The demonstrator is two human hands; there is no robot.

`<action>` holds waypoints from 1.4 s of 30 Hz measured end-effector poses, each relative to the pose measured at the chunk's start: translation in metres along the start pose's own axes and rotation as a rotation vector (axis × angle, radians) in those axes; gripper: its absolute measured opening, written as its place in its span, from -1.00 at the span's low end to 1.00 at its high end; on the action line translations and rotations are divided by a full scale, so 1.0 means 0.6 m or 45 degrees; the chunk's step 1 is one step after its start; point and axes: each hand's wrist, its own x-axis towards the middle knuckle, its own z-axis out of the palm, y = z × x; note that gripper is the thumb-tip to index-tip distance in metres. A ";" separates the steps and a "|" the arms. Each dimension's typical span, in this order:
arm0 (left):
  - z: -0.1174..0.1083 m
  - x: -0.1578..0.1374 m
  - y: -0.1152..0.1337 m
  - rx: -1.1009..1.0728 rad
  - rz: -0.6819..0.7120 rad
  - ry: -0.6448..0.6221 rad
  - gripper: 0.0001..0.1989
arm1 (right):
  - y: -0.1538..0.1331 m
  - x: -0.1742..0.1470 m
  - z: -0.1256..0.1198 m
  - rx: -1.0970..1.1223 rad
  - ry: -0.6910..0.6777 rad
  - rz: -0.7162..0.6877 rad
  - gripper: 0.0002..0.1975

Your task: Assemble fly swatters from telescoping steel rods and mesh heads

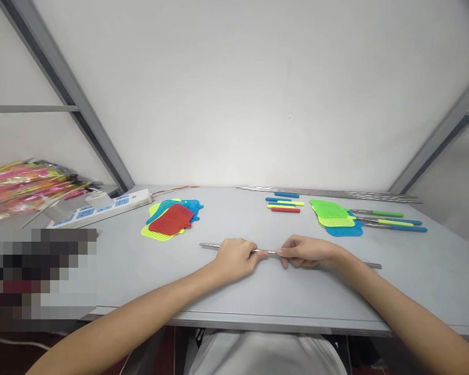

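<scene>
A thin shiny metal rod point(209, 245) lies crosswise just above the front of the table, both hands on it. My left hand point(236, 258) is closed round its left part, with the thumb stretched along it. Close to the right, my right hand point(303, 251) pinches the rod between thumb and fingers. Past my right wrist, metal rod ends point(373, 265) show; whether they belong to the same rod is hidden by the arm. Loose fly swatter heads point(171, 220) in red, yellow and blue lie left of my hands. Several coloured handle grips point(285, 210) lie beyond them.
Fly swatters with handles point(332, 209) lie on the right of the grey table point(140, 281). Long metal rods point(336, 194) run along the back wall. At left are a power strip point(117, 207) with plugs and cables, and bagged colourful items point(23, 185). A blurred patch covers the left front.
</scene>
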 end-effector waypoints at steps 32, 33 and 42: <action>-0.011 0.010 -0.004 -0.145 -0.064 -0.077 -0.36 | 0.005 -0.005 -0.012 -0.177 0.003 -0.061 -0.51; -0.011 0.010 -0.004 -0.146 -0.060 -0.079 -0.36 | 0.006 -0.005 -0.013 -0.176 -0.001 -0.060 -0.51; -0.012 0.010 -0.004 -0.142 -0.059 -0.088 -0.38 | 0.003 -0.007 -0.010 -0.186 0.027 -0.031 -0.50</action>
